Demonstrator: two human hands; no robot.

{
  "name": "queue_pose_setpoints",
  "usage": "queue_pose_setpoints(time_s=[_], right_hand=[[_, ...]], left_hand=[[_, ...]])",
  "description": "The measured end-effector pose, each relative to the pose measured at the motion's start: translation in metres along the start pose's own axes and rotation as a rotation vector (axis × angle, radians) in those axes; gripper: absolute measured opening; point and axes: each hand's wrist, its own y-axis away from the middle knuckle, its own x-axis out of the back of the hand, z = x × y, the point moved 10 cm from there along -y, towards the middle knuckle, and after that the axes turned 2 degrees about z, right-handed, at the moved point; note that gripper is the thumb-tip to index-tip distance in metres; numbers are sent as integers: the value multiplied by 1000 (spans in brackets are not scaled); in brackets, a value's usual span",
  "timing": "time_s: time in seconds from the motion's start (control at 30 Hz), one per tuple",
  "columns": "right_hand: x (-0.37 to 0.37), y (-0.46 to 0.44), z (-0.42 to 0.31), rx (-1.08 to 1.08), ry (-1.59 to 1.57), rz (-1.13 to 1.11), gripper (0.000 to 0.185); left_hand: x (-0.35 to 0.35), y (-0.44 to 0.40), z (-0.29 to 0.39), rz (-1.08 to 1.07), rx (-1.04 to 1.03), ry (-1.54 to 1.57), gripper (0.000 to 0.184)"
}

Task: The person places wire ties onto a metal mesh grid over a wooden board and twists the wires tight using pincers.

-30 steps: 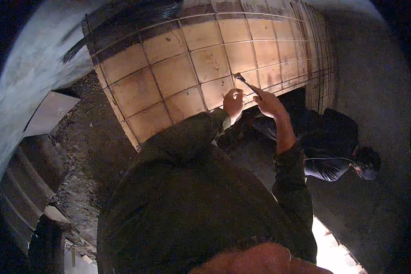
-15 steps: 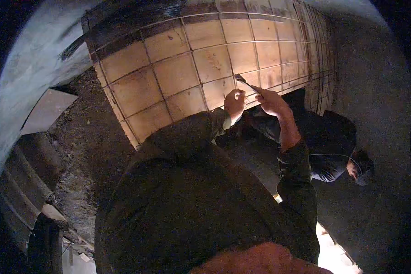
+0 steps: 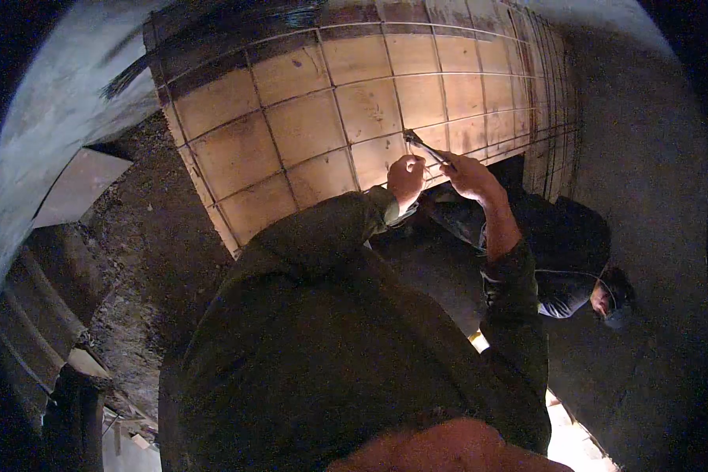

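Observation:
My right hand [image 3: 470,177] is wrapped round the handles of dark metal pincers [image 3: 426,145], which slant up to the left. Their jaws lie at a crossing of the rebar grid [image 3: 347,148], in front of wooden formwork boards [image 3: 303,126]. Just below the jaws, my left hand [image 3: 406,178] is closed in a pinch, thumb against fingers. A fine pale strand shows near it, but what the fingers hold is too small to make out.
Another person [image 3: 574,236] in dark clothing and a cap is low to the right, beside the formwork. Dark bristly strands [image 3: 134,71] hang at upper left. A pale board [image 3: 82,187] leans over rough soil [image 3: 153,236] on the left.
Both hands and the pincers stay at almost the same spot on the grid. The other person's head has shifted slightly left and down in view.

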Motion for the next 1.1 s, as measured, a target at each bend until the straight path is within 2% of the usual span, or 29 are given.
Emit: queue_pose_setpoints(time_s=[0.03, 0.1, 0.23, 0.3, 0.33, 0.4, 0.43, 0.5, 0.6, 0.67, 0.73, 0.83, 0.93, 0.97, 1.07, 1.1], right_hand=[[-3, -2, 4, 1, 2, 0, 33], [-11, -9, 12, 21, -48, -15, 29], [-22, -9, 21, -102, -150, -172, 32], [-28, -1, 11, -125, -226, -330, 41], [-30, -2, 15, -124, -225, -333, 41], [-12, -10, 17, 22, -105, -102, 48], [-3, -5, 13, -31, -29, -63, 49], [14, -1, 0, -23, 53, -3, 49], [25, 1, 5, 84, 124, 115, 51], [33, 7, -3, 294, 342, 305, 48], [37, 9, -10, 307, 451, 346, 47], [54, 31, -41, 389, 755, 617, 44], [53, 26, -45, 371, 774, 559, 43], [51, 27, -47, 372, 776, 554, 43], [46, 26, -51, 331, 737, 508, 37], [43, 23, -46, 255, 674, 420, 34]], left_hand=[[1, 3, 12, 1, -1, 2, 25], [-1, 10, 18, -45, 131, 37, 26], [0, 4, 12, -63, 117, 80, 26], [-5, 0, 31, -164, -159, -135, 30], [-5, -2, 30, -161, -157, -134, 30], [-1, -5, 16, -126, 23, -142, 30], [-2, 1, 34, -124, 24, -142, 30], [-11, 19, 41, -87, 325, 322, 28], [-31, 1, 26, -160, 255, 402, 22], [-32, 2, 45, -136, 288, 439, 20], [-36, 1, 47, -108, 319, 480, 19], [-36, -8, 45, -65, 262, 516, 18], [-34, -9, 47, -64, 267, 490, 19], [-32, -7, 53, -78, 230, 459, 27], [-15, -8, 65, -105, 164, 313, 36], [-13, -11, 52, -149, 297, 389, 40]])
